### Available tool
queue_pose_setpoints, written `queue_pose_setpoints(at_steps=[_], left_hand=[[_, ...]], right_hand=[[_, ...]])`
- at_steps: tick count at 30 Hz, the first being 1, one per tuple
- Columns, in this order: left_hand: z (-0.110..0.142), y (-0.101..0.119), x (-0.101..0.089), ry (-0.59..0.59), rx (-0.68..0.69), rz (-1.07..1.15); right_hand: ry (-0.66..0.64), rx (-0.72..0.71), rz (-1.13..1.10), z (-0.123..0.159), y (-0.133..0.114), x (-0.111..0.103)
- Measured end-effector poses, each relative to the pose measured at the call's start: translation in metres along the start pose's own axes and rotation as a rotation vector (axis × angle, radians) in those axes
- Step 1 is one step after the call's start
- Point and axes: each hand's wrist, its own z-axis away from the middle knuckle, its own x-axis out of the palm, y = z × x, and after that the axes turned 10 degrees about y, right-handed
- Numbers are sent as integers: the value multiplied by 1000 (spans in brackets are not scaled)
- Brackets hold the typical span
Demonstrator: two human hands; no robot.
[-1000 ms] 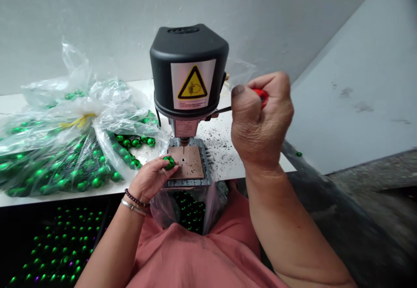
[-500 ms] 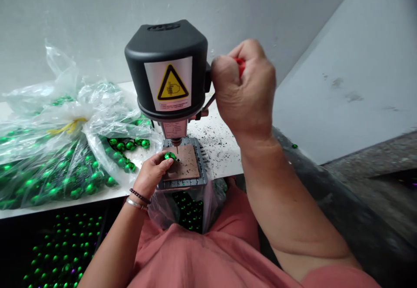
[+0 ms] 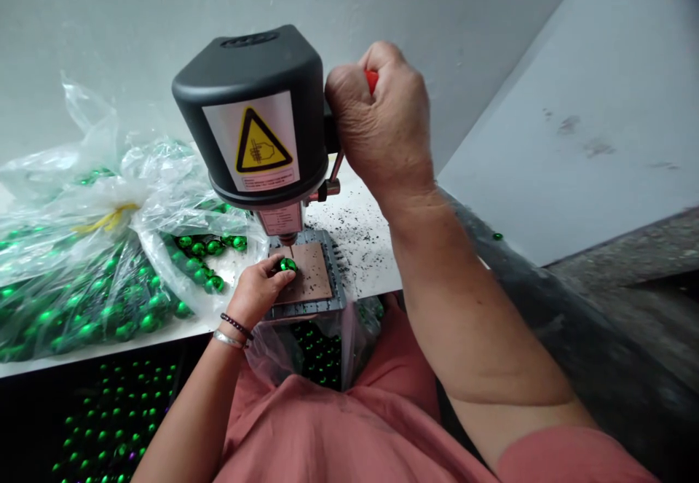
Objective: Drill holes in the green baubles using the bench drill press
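My left hand (image 3: 256, 290) pinches a shiny green bead (image 3: 287, 265) against the copper-coloured plate (image 3: 311, 275) of a small bench drill (image 3: 248, 115). The thin drill bit (image 3: 290, 250) comes down to the top of the bead, and I cannot tell whether it has entered. My right hand (image 3: 379, 122) is closed around the drill's feed lever, and only a bit of its red handle (image 3: 372, 80) shows above my fingers. A yellow hand-warning label sits on the drill's black head.
A knotted plastic bag of green beads (image 3: 81, 272) lies left of the drill on a white table (image 3: 371, 272) scattered with black swarf. Below the table edge, more green beads lie in a dark bin (image 3: 114, 417). Another plastic bag (image 3: 284, 355) hangs under the drill base.
The bead has shifted from beside the plate's hole to directly beneath the bit. My right hand has moved up and left with the lever, and the whole view has drifted.
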Motion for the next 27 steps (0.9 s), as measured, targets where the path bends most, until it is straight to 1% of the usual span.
queue_pose_setpoints(at_steps=[3, 6, 8, 11, 15, 17, 20, 22, 24, 27], left_hand=[[-1, 8, 1, 1, 100, -107], [-4, 14, 5, 20, 210, -153], [-7, 14, 7, 16, 268, -171], [-11, 11, 9, -3, 314, -206], [-11, 6, 10, -6, 327, -233], [-10, 6, 11, -5, 322, -225], [-8, 6, 12, 12, 316, -212], [-7, 6, 13, 19, 316, -209], [-7, 6, 13, 18, 314, -210], [-7, 6, 14, 27, 306, -216]], right_hand=[[6, 8, 6, 0, 0, 0], [21, -13, 7, 1, 1, 0], [25, -30, 1, 1, 2, 1], [15, -37, -16, 0, 3, 2], [13, -35, -58, 4, 0, -3], [31, -78, -103, 13, -1, -9], [91, -186, -119, 38, 0, -23], [159, -254, -48, 58, 4, -30], [215, -292, 15, 77, 9, -35], [229, -322, 63, 96, 19, -37]])
